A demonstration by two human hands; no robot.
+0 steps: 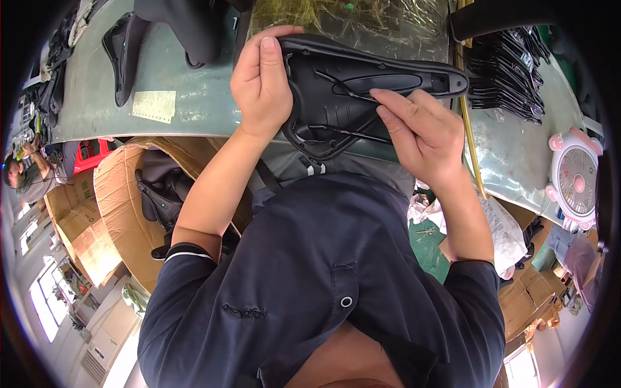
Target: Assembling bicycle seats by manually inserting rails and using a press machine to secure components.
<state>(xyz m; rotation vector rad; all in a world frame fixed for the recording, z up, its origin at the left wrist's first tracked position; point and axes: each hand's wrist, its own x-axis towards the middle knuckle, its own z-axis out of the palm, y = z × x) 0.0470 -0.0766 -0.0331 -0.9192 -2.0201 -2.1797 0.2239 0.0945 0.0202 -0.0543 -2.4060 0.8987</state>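
Saddle (388, 82) underside toward us, we clasp its wide end in our left hand (264, 90); our right hand (425, 132) pinches a bent black rod (331, 79).

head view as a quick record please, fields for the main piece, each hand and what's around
main piece: black saddle, underside up, narrow nose pointing right
left hand: grips the saddle's wide end
right hand: pinches a black rod over the underside
bench, right: pile of black bent rods; pink-and-white fan farther right
bench, left: pale paper sheet
below bench edge, left: cardboard box holding black parts
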